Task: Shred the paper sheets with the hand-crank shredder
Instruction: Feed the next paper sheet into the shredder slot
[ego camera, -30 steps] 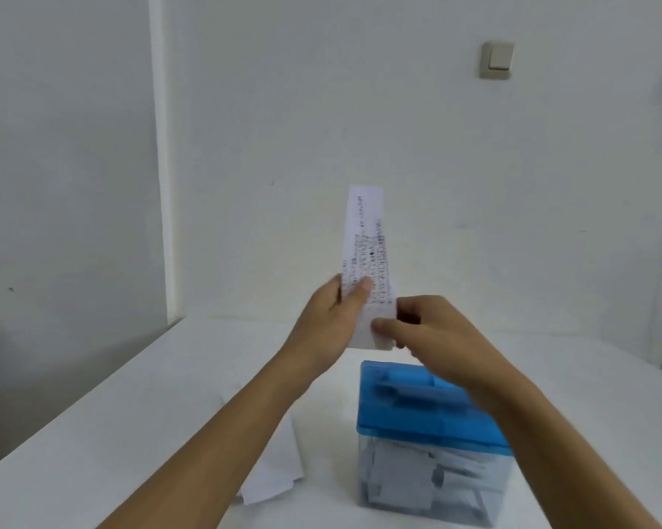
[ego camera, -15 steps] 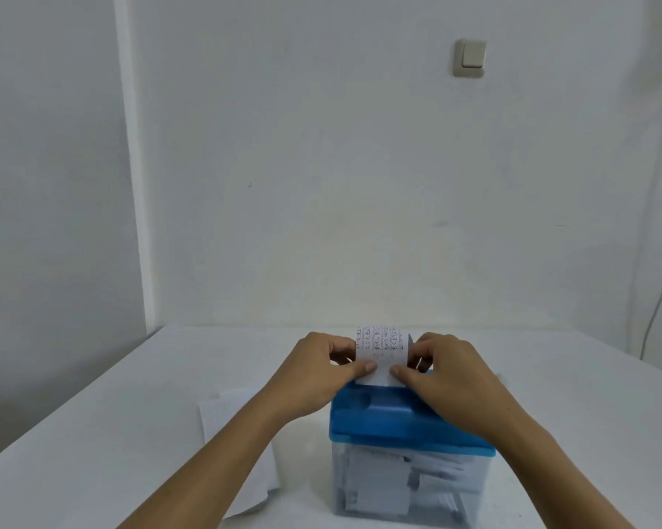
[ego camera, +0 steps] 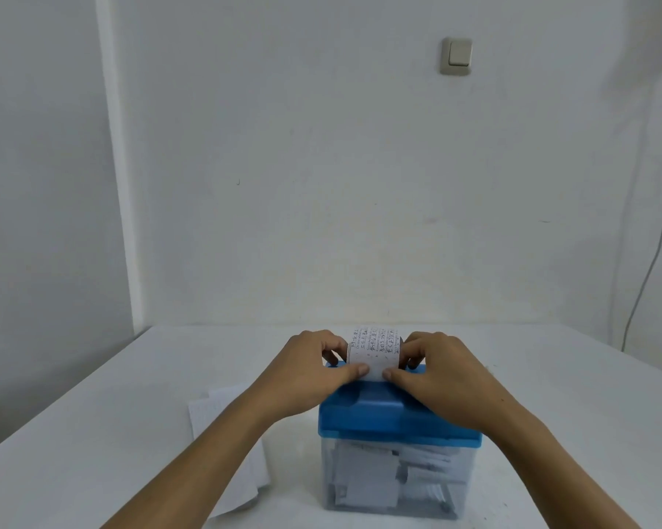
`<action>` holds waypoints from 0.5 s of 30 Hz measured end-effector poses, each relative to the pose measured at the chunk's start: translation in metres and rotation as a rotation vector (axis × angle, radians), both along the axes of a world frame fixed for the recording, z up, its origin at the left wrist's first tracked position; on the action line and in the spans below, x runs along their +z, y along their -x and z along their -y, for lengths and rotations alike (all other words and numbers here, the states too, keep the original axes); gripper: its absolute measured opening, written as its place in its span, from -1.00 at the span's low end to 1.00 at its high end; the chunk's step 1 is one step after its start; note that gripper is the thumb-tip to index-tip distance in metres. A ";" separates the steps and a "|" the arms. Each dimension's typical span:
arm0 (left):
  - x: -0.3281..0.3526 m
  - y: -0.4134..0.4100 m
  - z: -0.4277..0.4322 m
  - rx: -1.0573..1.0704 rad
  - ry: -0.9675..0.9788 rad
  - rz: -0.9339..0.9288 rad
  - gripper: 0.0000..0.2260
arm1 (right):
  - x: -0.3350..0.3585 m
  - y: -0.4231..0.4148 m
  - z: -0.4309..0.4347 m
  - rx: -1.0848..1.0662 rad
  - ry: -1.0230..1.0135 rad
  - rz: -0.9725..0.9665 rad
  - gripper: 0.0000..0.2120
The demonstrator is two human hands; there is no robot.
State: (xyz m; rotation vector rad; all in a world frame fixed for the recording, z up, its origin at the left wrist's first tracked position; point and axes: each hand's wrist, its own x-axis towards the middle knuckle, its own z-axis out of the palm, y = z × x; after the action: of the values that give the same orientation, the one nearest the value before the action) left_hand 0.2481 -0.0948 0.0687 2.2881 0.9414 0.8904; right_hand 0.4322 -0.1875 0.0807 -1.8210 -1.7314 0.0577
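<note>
Now we hold a narrow white paper strip with dark handwritten lines [ego camera: 373, 351] upright over the blue plastic lid [ego camera: 379, 418] of the shredder. Its lower end sits behind our thumbs, so we cannot tell whether it is in the slot. Our left hand [ego camera: 310, 372] pinches the strip's left edge, thumb in front and fingers curled behind. Our right hand [ego camera: 440, 376] pinches the right edge the same way, and the two thumbs nearly meet low on the paper.

Under the lid sits the clear plastic bin [ego camera: 428, 498], holding white paper pieces. The shredder stands on a white desk [ego camera: 93, 433]. Just left of it, partly under our left forearm, lies a loose stack of white sheets [ego camera: 222, 414]. Behind the desk rises a white wall with a beige light switch [ego camera: 456, 56] high on the right. A thin grey cable [ego camera: 650, 269] hangs at the far right.
</note>
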 end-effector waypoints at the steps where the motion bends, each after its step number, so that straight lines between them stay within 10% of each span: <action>1: 0.000 0.000 0.000 0.005 0.001 0.004 -0.84 | 0.001 0.001 0.001 0.000 0.001 0.005 -0.82; 6: -0.001 0.001 0.001 -0.016 0.028 0.023 -0.85 | 0.002 -0.010 0.011 -0.012 -0.064 -0.052 -0.97; 11: -0.004 0.001 0.005 -0.006 0.059 0.051 -0.86 | -0.019 -0.057 0.034 -0.189 -0.347 -0.177 -0.53; 15: -0.008 0.001 0.006 -0.003 0.075 0.085 -0.80 | -0.055 -0.072 0.039 -0.185 -0.163 0.066 -0.39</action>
State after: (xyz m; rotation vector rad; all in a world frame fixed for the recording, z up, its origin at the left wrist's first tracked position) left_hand 0.2468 -0.1004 0.0608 2.1705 0.9187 0.9285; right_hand 0.5043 -0.2266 0.0255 -1.8701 -1.5546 -0.2145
